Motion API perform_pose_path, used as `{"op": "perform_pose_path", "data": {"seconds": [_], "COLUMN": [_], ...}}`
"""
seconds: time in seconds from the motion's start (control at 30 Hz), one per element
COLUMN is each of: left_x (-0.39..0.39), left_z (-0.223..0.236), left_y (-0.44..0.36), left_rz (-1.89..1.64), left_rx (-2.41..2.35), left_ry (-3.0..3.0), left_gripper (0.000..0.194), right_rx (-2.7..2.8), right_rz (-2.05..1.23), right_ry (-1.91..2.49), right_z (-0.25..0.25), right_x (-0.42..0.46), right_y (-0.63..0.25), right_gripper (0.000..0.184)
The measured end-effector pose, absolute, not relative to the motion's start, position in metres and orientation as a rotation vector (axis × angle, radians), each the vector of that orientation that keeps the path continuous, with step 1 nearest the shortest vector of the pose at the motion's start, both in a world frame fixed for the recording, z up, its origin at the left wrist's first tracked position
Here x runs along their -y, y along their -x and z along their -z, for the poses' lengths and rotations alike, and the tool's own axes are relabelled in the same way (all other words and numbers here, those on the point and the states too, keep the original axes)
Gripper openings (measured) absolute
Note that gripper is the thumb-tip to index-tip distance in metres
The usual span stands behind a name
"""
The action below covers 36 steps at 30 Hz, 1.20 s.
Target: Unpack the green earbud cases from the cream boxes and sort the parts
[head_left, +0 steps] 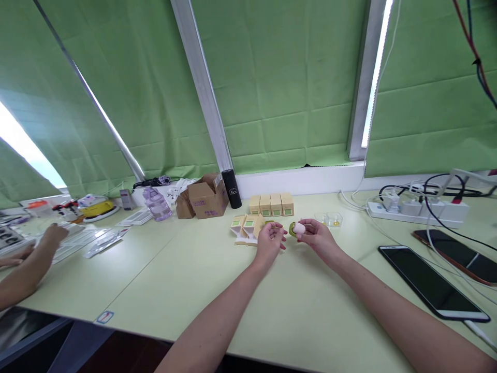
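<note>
My right hand is closed, pinching a small white cylinder with a green round end a little above the table. To its left, my left hand has its fingers curled in, and a bit of olive green shows behind them; what they hold is mostly hidden. Just left of that hand stand opened cream cartons with green labels and flaps spread. Behind the hands is a row of several closed small cream boxes. Small clear cups with yellow bits inside sit behind my right hand.
A brown cardboard box, a black cylinder and a purple-tinted bottle line the back. On the right lie a phone, another phone and a power strip with cables. At far left, a co-worker's arm reaches over trays.
</note>
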<state>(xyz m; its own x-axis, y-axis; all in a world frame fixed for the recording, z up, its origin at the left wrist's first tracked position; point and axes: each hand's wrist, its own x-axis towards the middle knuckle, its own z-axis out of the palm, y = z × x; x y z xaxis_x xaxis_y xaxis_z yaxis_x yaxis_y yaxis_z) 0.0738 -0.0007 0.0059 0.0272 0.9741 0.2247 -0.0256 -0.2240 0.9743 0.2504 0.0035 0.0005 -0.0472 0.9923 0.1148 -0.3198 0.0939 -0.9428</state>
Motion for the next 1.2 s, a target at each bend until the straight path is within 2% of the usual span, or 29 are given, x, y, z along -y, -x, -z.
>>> {"op": "perform_pose_path", "data": {"seconds": [0.43,0.6,0.83,1.2], "left_x": [0.01,0.007,0.009,0.011], "left_z": [-0.003,0.001,0.003,-0.005], "left_y": [-0.078,-0.078,-0.079,-0.086], "left_rz": [-1.343,-1.385,-1.386,-1.373], "left_rx": [-0.956,-0.962,-1.016,-1.104], "left_ry": [-1.557,-1.579,-1.663,-1.596], "left_gripper": [0.038,0.031,0.025,0.019], "right_rx": [1.522,1.776,1.96,2.032], "right_rz": [-0.798,-0.457,0.073,-0.001], "right_ry": [0.978,1.003,1.115,1.043], "right_z": [0.003,0.001,0.002,0.001], "right_x": [0.008,0.015,0.019,0.014], "right_y": [-0.241,-0.243,-0.246,-0.244], "right_gripper": [0.034,0.036,0.026,0.021]}}
